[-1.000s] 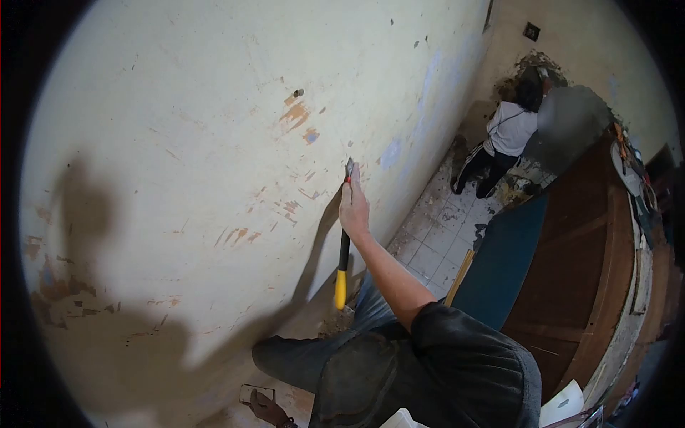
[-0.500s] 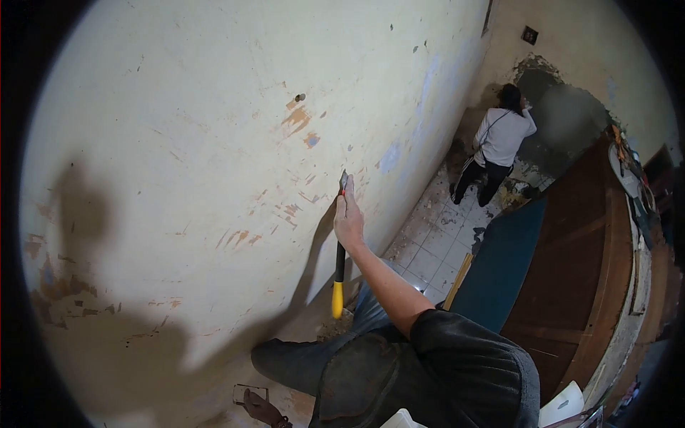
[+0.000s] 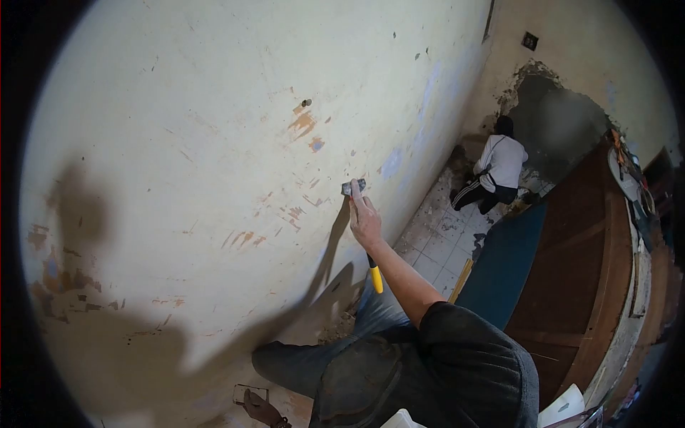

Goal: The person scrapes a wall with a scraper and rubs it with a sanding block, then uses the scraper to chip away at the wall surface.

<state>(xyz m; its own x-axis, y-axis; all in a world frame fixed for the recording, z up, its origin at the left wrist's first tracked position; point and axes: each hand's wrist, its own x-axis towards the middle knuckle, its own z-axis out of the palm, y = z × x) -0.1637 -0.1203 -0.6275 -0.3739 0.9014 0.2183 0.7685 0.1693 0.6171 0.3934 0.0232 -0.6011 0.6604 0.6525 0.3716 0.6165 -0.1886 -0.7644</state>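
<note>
Hammer (image 3: 353, 187) head sits against the cream wall (image 3: 214, 143), beside scraped orange patches (image 3: 303, 123). The right hand (image 3: 365, 217) is clamped round the handle close to the head, a choked-up grip that suits short, controlled contact. The left hand (image 3: 260, 408) is down by the floor (image 3: 435, 250), seemingly bracing; I cannot tell whether it is closed.

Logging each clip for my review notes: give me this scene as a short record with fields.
right hand: gripping the tool just below its metal head, head at the wall
left hand: low near the floor, grip unclear
tool: black and yellow handle
wall: cream paint, scraped patches
other person: crouched at the far corner
</note>
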